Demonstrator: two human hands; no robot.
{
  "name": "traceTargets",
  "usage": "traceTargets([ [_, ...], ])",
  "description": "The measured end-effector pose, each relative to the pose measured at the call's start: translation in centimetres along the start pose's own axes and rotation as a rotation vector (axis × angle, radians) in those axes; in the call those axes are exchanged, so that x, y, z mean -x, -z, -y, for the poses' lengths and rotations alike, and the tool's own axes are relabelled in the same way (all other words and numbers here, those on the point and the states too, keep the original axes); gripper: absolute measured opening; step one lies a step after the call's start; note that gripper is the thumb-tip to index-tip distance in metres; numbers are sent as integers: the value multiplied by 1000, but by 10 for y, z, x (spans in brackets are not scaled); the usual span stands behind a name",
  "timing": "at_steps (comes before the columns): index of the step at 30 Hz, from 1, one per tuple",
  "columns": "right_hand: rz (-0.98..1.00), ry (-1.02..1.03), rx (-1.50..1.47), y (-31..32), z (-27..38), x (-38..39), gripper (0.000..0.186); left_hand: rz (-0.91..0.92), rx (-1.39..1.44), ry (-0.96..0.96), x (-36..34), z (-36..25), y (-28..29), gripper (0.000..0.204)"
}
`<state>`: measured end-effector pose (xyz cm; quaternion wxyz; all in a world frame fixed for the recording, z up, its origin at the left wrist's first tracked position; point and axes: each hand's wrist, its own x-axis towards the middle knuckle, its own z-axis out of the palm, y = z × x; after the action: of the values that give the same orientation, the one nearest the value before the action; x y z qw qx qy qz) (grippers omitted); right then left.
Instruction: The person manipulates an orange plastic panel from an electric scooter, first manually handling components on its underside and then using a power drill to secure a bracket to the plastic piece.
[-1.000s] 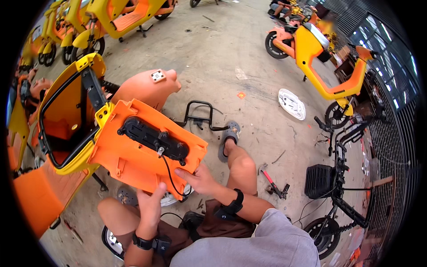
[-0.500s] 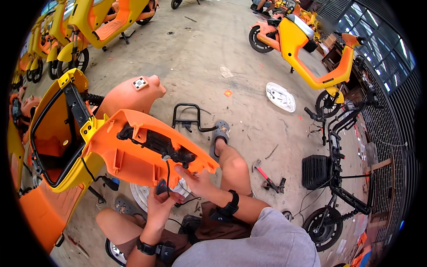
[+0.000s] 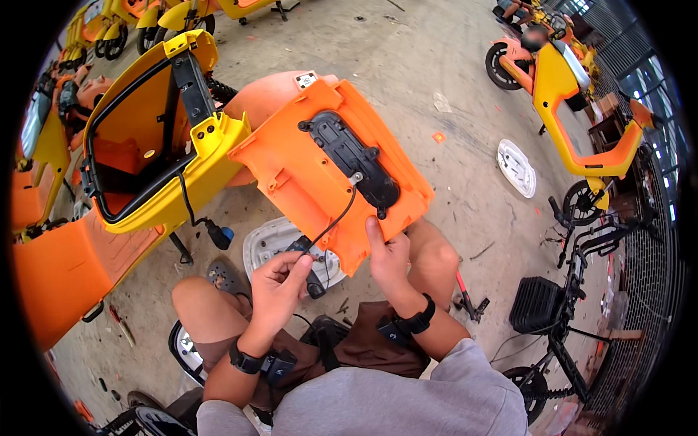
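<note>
My left hand point(image 3: 283, 287) pinches a thin black cable point(image 3: 331, 224) below the orange panel point(image 3: 283, 189); a black elongated part point(image 3: 315, 285) hangs just beside my fingers. My right hand point(image 3: 389, 265) is closed on the panel's lower right edge, thumb on its inner face. That face carries a black oblong housing point(image 3: 342, 149), from which the cable runs down. The panel's upper left corner meets a yellow scooter body shell point(image 3: 145, 212) with a black-rimmed opening. Another cable with a connector point(image 3: 217, 234) dangles from the shell. A white plastic piece point(image 3: 258, 247) lies behind my left hand.
Yellow-orange scooters stand at upper left and right point(image 3: 545, 102). A black bare scooter frame point(image 3: 563, 327) is at my right. A red-handled tool point(image 3: 463, 291) lies by my knee, a white shell point(image 3: 516, 167) farther off. Another person point(image 3: 509, 16) is in the distant background.
The orange panel has tilted and turned, so its inner face shows more fully than half a second ago. My left hand has come up with the cable. The view has shifted.
</note>
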<state>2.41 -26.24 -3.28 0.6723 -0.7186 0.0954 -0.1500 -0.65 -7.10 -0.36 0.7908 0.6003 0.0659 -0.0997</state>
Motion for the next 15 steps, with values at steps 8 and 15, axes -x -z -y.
traceTargets([
  [8,-27,-5,-60,-2,-12,1,40,-33,-76,2,-1,1,1,28],
  [15,-67,133,-9,-4,-6,5,33,-16,-281,-3,-2,4,3,30],
])
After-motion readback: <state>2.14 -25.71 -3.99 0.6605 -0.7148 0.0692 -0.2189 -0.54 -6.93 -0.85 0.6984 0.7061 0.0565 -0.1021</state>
